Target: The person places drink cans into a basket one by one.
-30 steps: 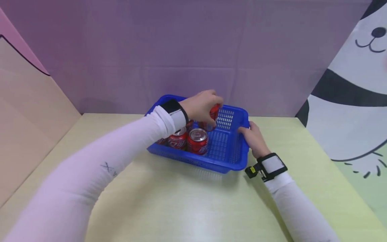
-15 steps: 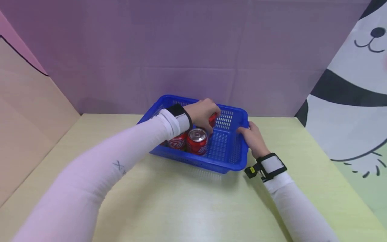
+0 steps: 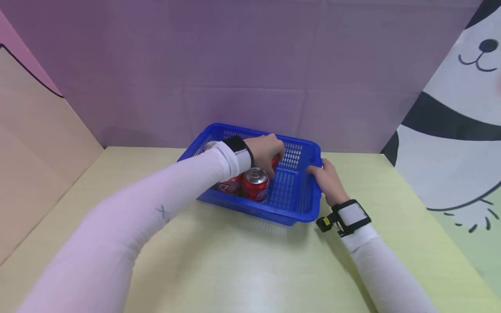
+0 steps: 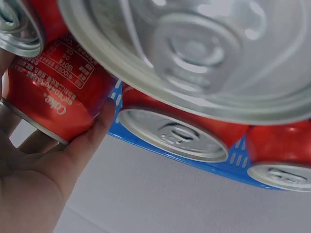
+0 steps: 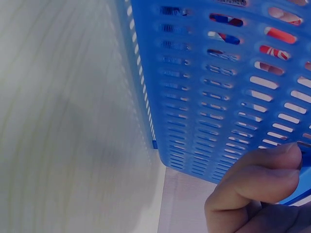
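A blue perforated plastic basket stands on the table with several red soda cans inside. My left hand reaches into it and grips a red Coke can, mostly hidden behind the fingers. The left wrist view shows thumb and fingers wrapped around this can, with silver-topped cans beside it. One upright can stands just in front of the left hand. At the basket's right end, my right hand holds the rim, its fingers curled over the edge in the right wrist view.
Another can stands at the basket's front left, partly under the left forearm. A can top shows at the back left. The pale wooden table meets a purple cloth backdrop right behind the basket.
My left hand has lowered the can deeper into the basket, moving slightly toward me. The right hand keeps its hold on the rim, and the basket has hardly shifted.
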Demonstrator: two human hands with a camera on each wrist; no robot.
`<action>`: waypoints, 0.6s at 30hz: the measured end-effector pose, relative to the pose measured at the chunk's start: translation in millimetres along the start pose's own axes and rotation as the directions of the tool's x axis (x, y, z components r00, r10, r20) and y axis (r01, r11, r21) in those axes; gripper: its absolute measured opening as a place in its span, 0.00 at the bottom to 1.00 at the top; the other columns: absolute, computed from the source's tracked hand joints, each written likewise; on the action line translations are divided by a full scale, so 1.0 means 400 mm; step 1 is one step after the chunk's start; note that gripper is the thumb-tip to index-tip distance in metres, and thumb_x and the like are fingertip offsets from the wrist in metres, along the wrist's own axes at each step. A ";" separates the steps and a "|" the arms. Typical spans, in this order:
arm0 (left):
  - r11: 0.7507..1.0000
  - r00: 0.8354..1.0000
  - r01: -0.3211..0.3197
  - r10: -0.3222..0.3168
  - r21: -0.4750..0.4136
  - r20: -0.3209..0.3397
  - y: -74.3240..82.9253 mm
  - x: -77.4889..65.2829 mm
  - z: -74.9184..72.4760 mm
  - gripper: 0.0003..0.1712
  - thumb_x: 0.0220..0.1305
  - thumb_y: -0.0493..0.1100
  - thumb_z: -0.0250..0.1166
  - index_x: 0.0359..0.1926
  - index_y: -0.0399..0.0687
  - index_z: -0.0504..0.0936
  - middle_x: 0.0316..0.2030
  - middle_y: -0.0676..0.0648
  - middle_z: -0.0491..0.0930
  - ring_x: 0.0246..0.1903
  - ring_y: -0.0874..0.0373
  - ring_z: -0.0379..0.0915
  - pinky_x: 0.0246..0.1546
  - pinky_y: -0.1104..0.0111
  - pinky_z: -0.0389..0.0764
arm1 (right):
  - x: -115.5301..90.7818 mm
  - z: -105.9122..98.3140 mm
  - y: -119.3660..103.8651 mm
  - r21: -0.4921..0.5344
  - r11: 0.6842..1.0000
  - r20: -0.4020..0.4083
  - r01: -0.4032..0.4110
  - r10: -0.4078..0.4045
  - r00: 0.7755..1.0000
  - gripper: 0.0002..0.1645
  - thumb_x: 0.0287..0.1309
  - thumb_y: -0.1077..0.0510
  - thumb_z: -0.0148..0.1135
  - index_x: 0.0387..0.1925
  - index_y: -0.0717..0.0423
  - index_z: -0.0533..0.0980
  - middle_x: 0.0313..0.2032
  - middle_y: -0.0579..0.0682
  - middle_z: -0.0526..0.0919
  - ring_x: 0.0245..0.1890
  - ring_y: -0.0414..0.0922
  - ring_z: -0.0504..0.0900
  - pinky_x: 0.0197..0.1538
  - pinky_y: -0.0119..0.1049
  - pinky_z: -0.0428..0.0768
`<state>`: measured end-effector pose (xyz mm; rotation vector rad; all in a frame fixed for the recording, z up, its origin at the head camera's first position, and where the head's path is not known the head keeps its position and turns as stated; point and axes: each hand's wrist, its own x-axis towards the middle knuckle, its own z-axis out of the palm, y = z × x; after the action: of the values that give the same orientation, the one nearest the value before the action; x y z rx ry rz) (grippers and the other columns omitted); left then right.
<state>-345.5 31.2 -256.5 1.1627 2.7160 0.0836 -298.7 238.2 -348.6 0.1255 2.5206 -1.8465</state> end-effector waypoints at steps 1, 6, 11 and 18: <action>1.000 1.000 0.007 -0.007 0.005 0.009 0.002 0.001 0.000 0.27 0.46 0.46 0.81 0.48 0.46 0.85 0.39 0.52 0.79 0.38 0.59 0.76 0.36 0.69 0.78 | -0.001 0.000 0.000 -0.002 1.000 -0.001 0.000 0.000 1.000 0.36 0.66 0.58 0.49 0.71 0.67 0.54 0.61 0.67 0.69 0.57 0.60 0.73 0.56 0.53 0.75; 0.999 0.999 0.028 -0.028 0.040 0.022 0.003 0.013 0.005 0.25 0.44 0.47 0.82 0.46 0.49 0.86 0.38 0.53 0.79 0.35 0.60 0.77 0.33 0.71 0.78 | -0.002 -0.002 0.005 -0.010 1.000 -0.004 0.005 -0.005 1.000 0.36 0.66 0.58 0.49 0.71 0.67 0.54 0.61 0.67 0.69 0.57 0.60 0.73 0.56 0.53 0.75; 0.997 0.997 0.051 -0.053 0.054 0.047 -0.004 0.033 0.018 0.25 0.43 0.48 0.82 0.44 0.49 0.86 0.34 0.54 0.80 0.32 0.61 0.78 0.30 0.71 0.79 | -0.002 -0.001 0.005 -0.007 1.000 -0.006 0.005 -0.005 1.000 0.35 0.66 0.58 0.49 0.71 0.67 0.55 0.61 0.67 0.70 0.56 0.60 0.73 0.56 0.53 0.75; 0.991 0.990 0.110 -0.116 0.078 0.079 0.004 0.032 0.013 0.16 0.42 0.48 0.82 0.33 0.53 0.86 0.29 0.56 0.82 0.28 0.61 0.79 0.28 0.69 0.79 | -0.002 -0.001 0.002 -0.007 1.000 -0.001 0.007 -0.007 1.000 0.35 0.66 0.58 0.49 0.70 0.67 0.55 0.60 0.67 0.70 0.56 0.60 0.73 0.56 0.53 0.74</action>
<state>-352.2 41.6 -263.4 1.0039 2.7245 -0.0792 -297.9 238.9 -349.2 0.1170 2.5312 -1.8404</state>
